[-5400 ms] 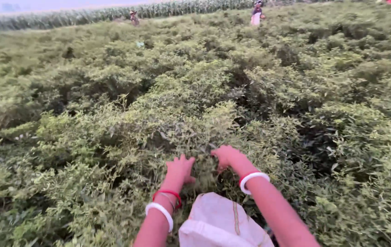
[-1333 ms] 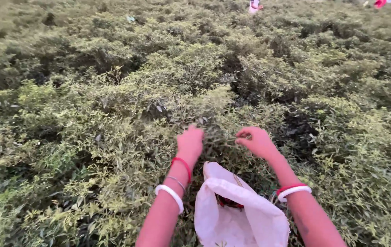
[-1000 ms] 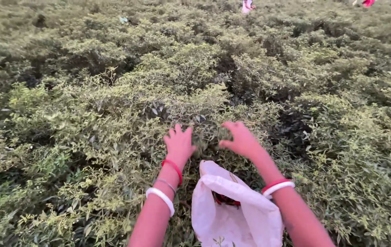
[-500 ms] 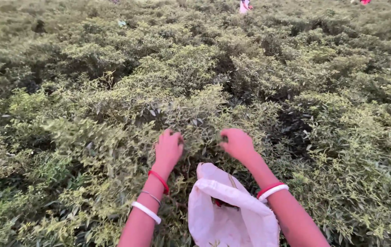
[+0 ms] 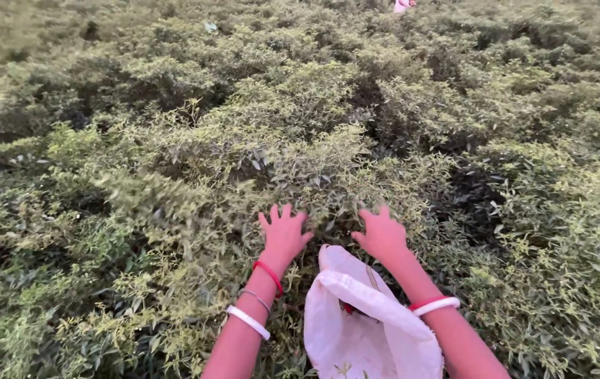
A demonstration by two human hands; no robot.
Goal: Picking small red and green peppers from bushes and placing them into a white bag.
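My left hand [image 5: 284,233] rests fingers spread on the leafy top of a low green bush [image 5: 300,161], with red and white bangles on the wrist. My right hand [image 5: 382,235] lies just beside it on the same foliage, fingers spread, also with red and white bangles. Neither hand visibly holds anything. Between my forearms hangs a white cloth bag [image 5: 366,330] with its mouth open towards the bush.
Dense waist-high bushes [image 5: 138,140] spread in every direction, with dark gaps [image 5: 475,196] between the plants to the right. A person in pink [image 5: 404,4] stands far off at the top edge.
Both hands have shifted slightly across the bush top, with the fingers now spread flat on the leaves. The view has tilted down a little; the bag stays between my arms.
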